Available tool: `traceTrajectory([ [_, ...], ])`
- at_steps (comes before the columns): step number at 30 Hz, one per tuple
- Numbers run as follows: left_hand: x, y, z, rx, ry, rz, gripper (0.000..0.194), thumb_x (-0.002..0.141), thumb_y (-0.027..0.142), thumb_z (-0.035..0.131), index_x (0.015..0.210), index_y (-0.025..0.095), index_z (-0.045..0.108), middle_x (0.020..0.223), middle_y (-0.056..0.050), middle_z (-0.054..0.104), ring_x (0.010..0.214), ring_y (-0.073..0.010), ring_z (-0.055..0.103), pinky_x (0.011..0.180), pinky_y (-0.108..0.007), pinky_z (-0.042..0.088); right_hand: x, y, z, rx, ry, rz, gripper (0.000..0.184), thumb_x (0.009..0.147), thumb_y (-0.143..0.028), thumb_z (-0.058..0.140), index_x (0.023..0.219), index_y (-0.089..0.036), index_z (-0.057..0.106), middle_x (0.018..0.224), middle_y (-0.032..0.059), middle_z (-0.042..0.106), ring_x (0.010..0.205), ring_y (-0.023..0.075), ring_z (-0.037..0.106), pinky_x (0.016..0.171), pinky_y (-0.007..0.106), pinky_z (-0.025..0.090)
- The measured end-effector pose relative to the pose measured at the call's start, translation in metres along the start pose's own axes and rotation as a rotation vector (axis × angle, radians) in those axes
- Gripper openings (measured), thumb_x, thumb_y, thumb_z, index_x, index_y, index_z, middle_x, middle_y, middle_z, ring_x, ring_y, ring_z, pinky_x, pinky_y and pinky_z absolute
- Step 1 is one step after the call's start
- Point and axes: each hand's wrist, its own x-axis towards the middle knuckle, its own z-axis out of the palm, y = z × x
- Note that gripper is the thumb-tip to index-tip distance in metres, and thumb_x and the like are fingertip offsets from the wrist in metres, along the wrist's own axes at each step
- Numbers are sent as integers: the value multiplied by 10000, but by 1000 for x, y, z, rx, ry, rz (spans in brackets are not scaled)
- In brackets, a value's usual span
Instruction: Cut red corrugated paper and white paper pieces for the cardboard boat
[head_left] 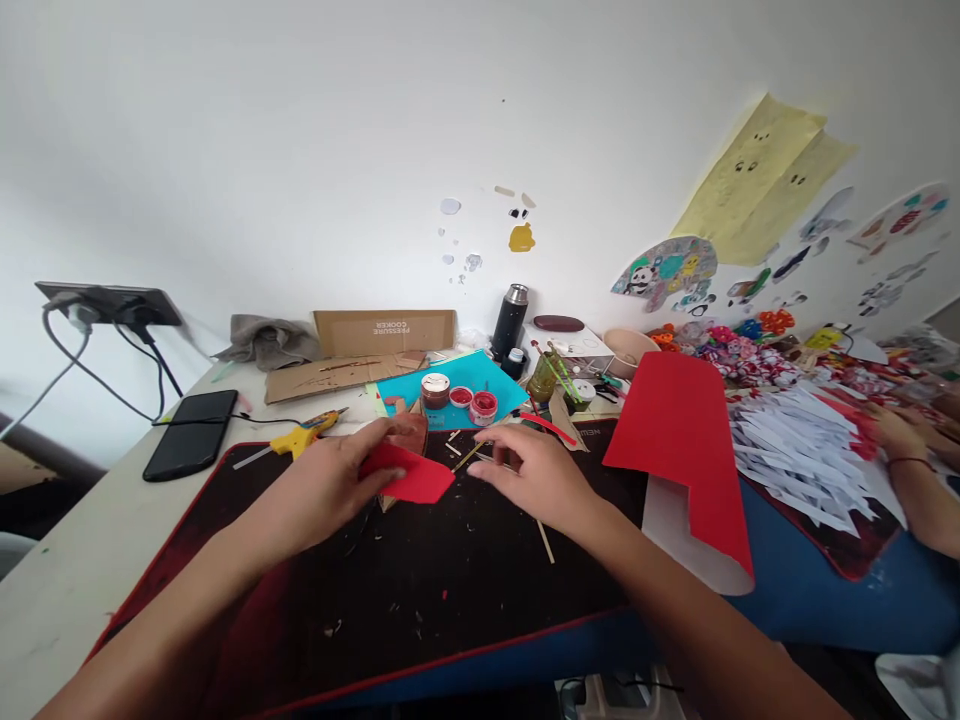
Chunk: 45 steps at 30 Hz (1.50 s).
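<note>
A small folded-looking piece of red paper is pinched between the thumb and fingers of my left hand, above the black mat. My right hand hovers just right of the paper, thumb and index finger apart. A thin yellowish stick shows by its fingertips; whether they touch it is unclear. Partly hidden behind my left hand is a brown cardboard piece. A yellow glue gun lies beyond my left wrist. Right of my right hand stands a large curled red sheet with a white back.
Open paint jars sit on a blue sheet. Behind are cardboard, a black flask and a jar of brushes. A phone lies left. At right, another person's hand is near white paper strips.
</note>
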Motion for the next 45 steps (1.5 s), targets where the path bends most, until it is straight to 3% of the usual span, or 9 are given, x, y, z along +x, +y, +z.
traceTrajectory([
  [4,-4,10,4,-1,-46,14,328,901,487,695,1173,316,763,817,-33,791,735,-308,752,707,-354,569,12,-20,30,142,-124,-62,233,950,-404,877,1137,-275,827,804,-21,739,665,163,615,657,281,408],
  [6,-6,10,5,-47,-62,17,284,910,499,700,1122,321,765,837,-33,795,746,-303,757,715,-363,578,15,-24,45,146,-182,-90,155,947,-368,888,916,-244,800,734,-30,697,636,151,578,628,274,350],
  [8,-6,8,4,-125,-56,11,279,924,502,700,1129,322,758,961,-47,824,823,-304,779,746,-372,594,15,-25,59,155,-225,-109,285,952,-339,883,756,-219,716,686,-35,661,617,141,548,610,272,307],
  [11,-1,-4,-2,-242,82,-8,374,916,554,734,1190,298,727,1165,-79,814,980,-308,773,846,-390,607,16,-18,74,242,-225,-77,351,964,-331,854,704,-211,651,653,-39,639,589,136,539,595,265,309],
  [15,6,-33,-5,-221,309,-178,472,932,667,664,1149,249,688,1054,-79,790,910,-283,735,782,-374,577,27,-2,86,476,-61,95,284,996,-428,755,810,-226,680,652,-26,646,571,165,590,577,266,410],
  [22,7,-57,16,-85,-42,-247,424,913,658,611,963,249,710,866,-46,774,782,-278,704,720,-372,524,50,5,105,345,95,40,241,974,-385,754,816,-230,662,754,11,703,661,186,615,623,284,436],
  [31,6,-57,13,-114,-31,-199,319,926,532,587,982,242,707,928,-34,767,817,-249,681,751,-349,527,46,11,116,39,47,-94,87,1024,-281,743,959,-224,740,891,59,796,807,233,720,749,303,472],
  [38,6,-56,17,-157,-36,-185,373,898,606,718,1026,257,747,991,-55,795,878,-277,700,808,-380,545,46,9,116,-25,3,-145,78,1070,-276,701,1049,-226,758,1109,108,830,1002,266,763,827,312,500],
  [45,9,-59,30,-51,16,-145,293,916,530,625,909,254,722,915,-54,792,850,-284,693,795,-397,496,45,10,117,50,43,-87,151,1037,-324,737,922,-229,713,867,42,772,774,212,684,726,295,453],
])
